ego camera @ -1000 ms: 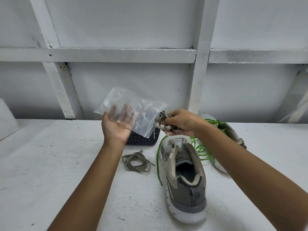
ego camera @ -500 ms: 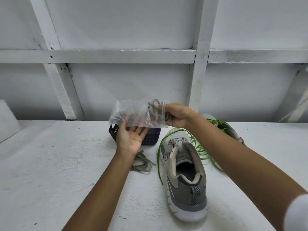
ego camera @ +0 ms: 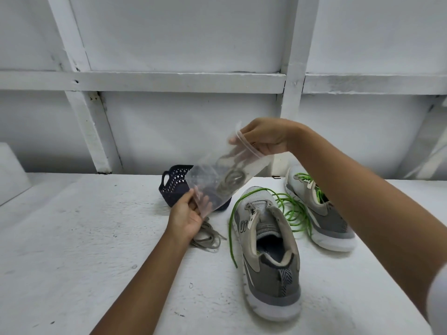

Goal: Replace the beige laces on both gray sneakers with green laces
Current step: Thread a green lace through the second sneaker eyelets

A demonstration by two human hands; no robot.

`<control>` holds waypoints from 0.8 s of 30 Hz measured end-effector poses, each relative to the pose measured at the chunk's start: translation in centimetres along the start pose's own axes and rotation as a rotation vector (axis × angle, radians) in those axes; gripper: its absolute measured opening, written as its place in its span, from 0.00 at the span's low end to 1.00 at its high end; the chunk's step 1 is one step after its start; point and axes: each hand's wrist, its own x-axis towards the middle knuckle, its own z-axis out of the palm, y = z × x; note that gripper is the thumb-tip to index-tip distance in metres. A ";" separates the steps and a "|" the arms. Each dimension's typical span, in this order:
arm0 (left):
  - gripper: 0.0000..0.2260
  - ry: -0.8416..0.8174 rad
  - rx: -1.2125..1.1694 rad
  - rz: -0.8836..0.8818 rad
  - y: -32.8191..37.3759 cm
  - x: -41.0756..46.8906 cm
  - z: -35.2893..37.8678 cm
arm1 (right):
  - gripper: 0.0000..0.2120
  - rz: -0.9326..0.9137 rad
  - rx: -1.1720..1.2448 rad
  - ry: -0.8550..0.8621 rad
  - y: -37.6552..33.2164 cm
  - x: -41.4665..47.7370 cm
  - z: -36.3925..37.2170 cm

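Holding a clear zip bag [ego camera: 212, 187] up over the counter [ego camera: 72, 238], I have it stretched between both hands. My right grip [ego camera: 263, 139] is closed on the bag's zip mouth, pinching the strip at the top. My left grip [ego camera: 186, 216] pinches the bottom edge, thumb on the near face and fingers showing through the plastic behind it. The bag's long axis runs on a slant, mouth high and to the right, bottom low and to the left. A coiled beige lace [ego camera: 231, 180] lies inside it, about midway along.

A second, loose beige lace [ego camera: 208, 239] lies bunched on the counter just under my left wrist. Behind the bag sits a dark perforated basket [ego camera: 174, 184], partly seen through the plastic.

The near gray sneaker [ego camera: 268, 252] stands upright to the right of my left arm, heel toward me and toe pointing away at the wall, its long axis running near to far. A green lace [ego camera: 232, 228] curves round its toe and trails down its left side onto the counter. The far gray sneaker [ego camera: 324, 213] stands just beyond and to the right, partly behind my right forearm, toe pointing away and a little left. Green lacing shows at its tongue, and green loops lie between the two shoes.
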 end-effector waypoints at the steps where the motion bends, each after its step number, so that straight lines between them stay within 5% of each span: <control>1: 0.10 -0.019 -0.020 -0.011 -0.1 0.0 0.0 | 0.10 -0.007 0.033 -0.001 -0.2 0.1 0.3; 7: 0.17 -0.179 -0.063 -0.075 -0.6 -0.8 0.3 | 0.14 -0.042 0.149 -0.030 -1.2 -0.2 1.7; 12: 0.07 -0.285 -0.062 -0.107 -0.6 -1.3 0.3 | 0.21 -0.054 0.253 0.027 -1.5 -0.5 1.0; 17: 0.12 -0.305 -0.071 -0.050 -0.3 -1.0 0.4 | 0.11 -0.062 0.056 0.038 -1.1 -0.9 0.8; 21: 0.26 -0.405 -0.048 -0.024 -0.2 -1.1 0.5 | 0.10 -0.075 0.135 0.103 -1.4 -0.9 1.0; 24: 0.23 -0.555 -0.095 -0.022 0.1 -1.2 0.5 | 0.12 -0.074 0.102 0.086 -1.5 -0.9 1.2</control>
